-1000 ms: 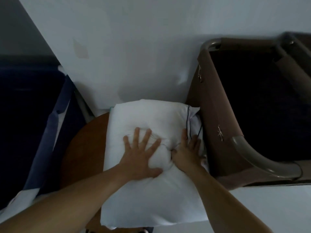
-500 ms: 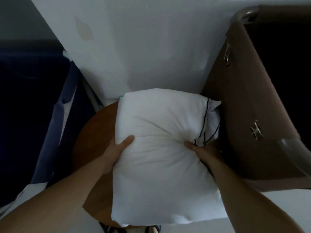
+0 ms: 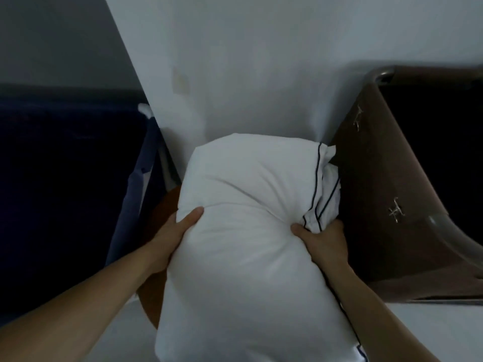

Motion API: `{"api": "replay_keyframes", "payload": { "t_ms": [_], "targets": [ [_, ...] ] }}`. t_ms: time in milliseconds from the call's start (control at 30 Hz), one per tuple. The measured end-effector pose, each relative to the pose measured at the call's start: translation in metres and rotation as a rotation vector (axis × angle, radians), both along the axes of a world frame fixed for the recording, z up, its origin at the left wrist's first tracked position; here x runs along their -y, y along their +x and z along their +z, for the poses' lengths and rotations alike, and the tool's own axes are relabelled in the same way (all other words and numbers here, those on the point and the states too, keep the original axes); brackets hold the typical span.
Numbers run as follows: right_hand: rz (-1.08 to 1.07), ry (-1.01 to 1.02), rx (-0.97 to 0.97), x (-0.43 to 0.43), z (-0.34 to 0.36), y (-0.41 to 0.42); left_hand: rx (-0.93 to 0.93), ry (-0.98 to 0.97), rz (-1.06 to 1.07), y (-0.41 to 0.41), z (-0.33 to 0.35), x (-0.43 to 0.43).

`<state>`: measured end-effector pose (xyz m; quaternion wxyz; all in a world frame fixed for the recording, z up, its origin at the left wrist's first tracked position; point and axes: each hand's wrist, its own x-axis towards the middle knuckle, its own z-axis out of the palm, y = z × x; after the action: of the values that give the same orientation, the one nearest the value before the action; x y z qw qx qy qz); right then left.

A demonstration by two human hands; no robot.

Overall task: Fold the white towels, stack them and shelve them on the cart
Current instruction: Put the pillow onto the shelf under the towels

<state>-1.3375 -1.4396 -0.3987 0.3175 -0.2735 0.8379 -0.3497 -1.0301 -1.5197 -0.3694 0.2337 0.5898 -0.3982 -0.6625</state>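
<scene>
A plump white pillow (image 3: 243, 231) with thin dark piping along its right end fills the middle of the view, raised above a round brown wooden table (image 3: 162, 212). My left hand (image 3: 172, 233) grips its left side, thumb on top and fingers hidden underneath. My right hand (image 3: 322, 239) grips the right side just below the piped open end, where bunched fabric folds over my fingers. No folded towels are visible.
A brown cart (image 3: 386, 194) with a rounded metal rail and a dark interior stands close on the right, almost touching the pillow. A dark blue fabric bin (image 3: 78, 178) stands on the left. A white wall (image 3: 248, 74) rises behind.
My hands went from pressing flat on the pillow to gripping its two sides. The pillow has risen off the table toward me.
</scene>
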Motion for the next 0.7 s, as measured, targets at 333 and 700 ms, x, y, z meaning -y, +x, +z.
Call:
{"api": "replay_keyframes", "payload": {
  "t_ms": [333,700],
  "targets": [
    [-0.021,0.26,0.235,-0.011,-0.071,0.028,0.853,-0.1,-0.45,-0.011,-0.02,-0.033],
    [0.535,0.394,-0.552,0.026,-0.028,0.063,1.024,-1.005,-0.919,-0.069,-0.059,-0.017]
  ]
}}
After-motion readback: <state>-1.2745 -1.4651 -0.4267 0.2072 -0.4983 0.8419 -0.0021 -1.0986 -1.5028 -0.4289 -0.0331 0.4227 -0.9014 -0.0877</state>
